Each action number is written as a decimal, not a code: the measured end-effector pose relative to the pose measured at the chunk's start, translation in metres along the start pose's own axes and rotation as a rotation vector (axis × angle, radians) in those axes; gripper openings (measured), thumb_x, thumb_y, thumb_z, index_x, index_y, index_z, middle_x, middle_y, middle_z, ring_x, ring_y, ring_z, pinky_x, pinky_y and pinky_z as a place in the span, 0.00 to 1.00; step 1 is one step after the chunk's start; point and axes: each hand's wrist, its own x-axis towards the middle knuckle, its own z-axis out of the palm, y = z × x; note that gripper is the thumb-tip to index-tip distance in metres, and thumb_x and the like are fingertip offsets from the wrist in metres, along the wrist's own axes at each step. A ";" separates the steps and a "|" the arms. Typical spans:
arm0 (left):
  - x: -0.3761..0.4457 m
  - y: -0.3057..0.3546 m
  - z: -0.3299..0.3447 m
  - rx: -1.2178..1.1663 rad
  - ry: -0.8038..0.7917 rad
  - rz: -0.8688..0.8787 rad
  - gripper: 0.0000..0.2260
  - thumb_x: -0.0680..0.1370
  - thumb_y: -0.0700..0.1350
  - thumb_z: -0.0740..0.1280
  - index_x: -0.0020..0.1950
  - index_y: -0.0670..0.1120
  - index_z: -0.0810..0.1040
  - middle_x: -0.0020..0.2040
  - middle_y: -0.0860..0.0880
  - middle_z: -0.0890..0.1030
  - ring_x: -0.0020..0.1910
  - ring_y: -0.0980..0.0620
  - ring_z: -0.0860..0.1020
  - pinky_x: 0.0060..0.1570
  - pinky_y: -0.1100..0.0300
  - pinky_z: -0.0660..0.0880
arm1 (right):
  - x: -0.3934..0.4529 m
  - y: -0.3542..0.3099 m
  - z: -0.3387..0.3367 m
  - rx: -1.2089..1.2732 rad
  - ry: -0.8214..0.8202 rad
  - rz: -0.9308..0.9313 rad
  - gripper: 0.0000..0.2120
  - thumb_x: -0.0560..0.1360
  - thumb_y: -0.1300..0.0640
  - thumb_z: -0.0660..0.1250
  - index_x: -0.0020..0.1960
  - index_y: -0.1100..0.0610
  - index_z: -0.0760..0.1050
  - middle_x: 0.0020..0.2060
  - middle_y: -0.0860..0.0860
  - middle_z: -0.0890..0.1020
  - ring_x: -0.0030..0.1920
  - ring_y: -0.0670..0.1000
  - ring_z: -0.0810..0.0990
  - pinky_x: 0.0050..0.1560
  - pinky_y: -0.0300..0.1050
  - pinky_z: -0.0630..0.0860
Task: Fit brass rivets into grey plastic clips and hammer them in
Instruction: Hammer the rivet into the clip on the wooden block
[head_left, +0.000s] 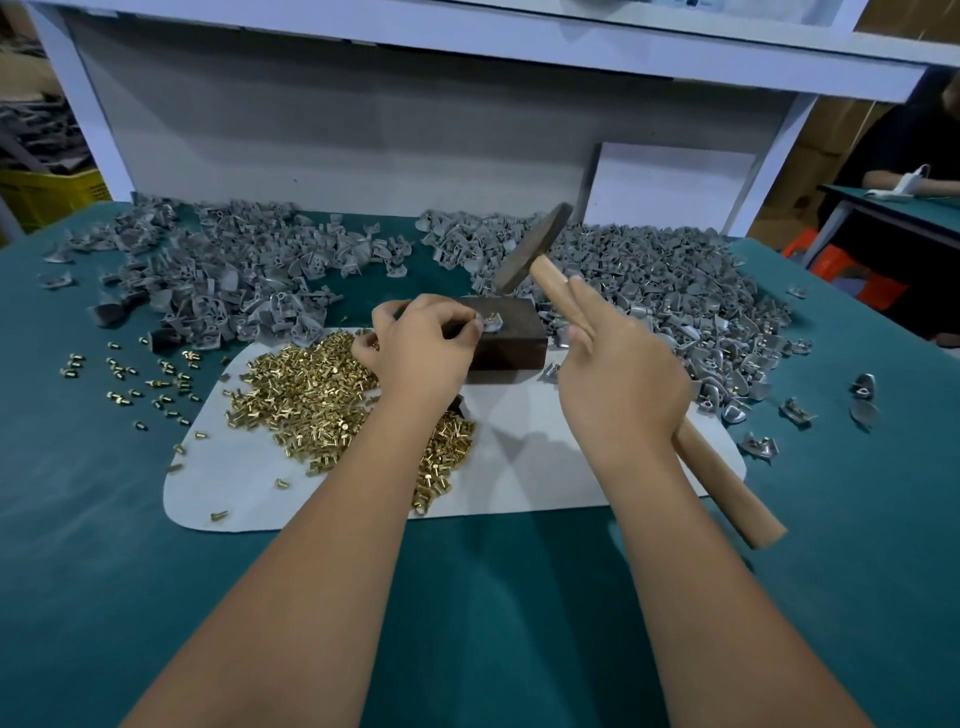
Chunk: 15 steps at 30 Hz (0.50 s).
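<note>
Here we see the left hand (421, 340) pinching a grey clip (492, 323), a brass rivet standing in it, on the dark block (511, 340) at the middle of the surface (104, 519). The right hand (618, 374) grips the hammer (540, 249), its head raised just above the block, two fingers straight along the handle. Loose rivets (306, 400) heap on the white mat (545, 467) left of the block. Clips (244, 270) pile along the far side.

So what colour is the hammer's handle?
Light tan wood; the hammer handle shows best in the head view.
</note>
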 end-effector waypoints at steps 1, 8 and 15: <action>0.000 -0.001 0.001 0.000 0.001 0.005 0.04 0.76 0.56 0.68 0.42 0.62 0.80 0.54 0.65 0.78 0.65 0.51 0.62 0.54 0.52 0.51 | -0.001 -0.001 -0.001 -0.019 0.033 -0.005 0.22 0.80 0.51 0.59 0.71 0.36 0.63 0.41 0.50 0.76 0.34 0.53 0.69 0.28 0.42 0.55; 0.000 -0.002 0.003 -0.019 0.016 -0.001 0.02 0.76 0.56 0.69 0.44 0.61 0.81 0.53 0.66 0.78 0.65 0.52 0.62 0.58 0.49 0.52 | -0.005 -0.004 0.004 -0.070 0.030 -0.069 0.24 0.79 0.53 0.61 0.71 0.36 0.62 0.41 0.50 0.75 0.35 0.53 0.69 0.32 0.43 0.61; 0.001 -0.003 0.003 -0.019 0.028 -0.007 0.03 0.76 0.56 0.69 0.44 0.61 0.82 0.52 0.65 0.79 0.65 0.53 0.62 0.58 0.49 0.52 | -0.005 -0.004 0.003 -0.114 0.019 -0.097 0.25 0.78 0.54 0.61 0.71 0.36 0.63 0.41 0.51 0.76 0.34 0.52 0.66 0.30 0.42 0.59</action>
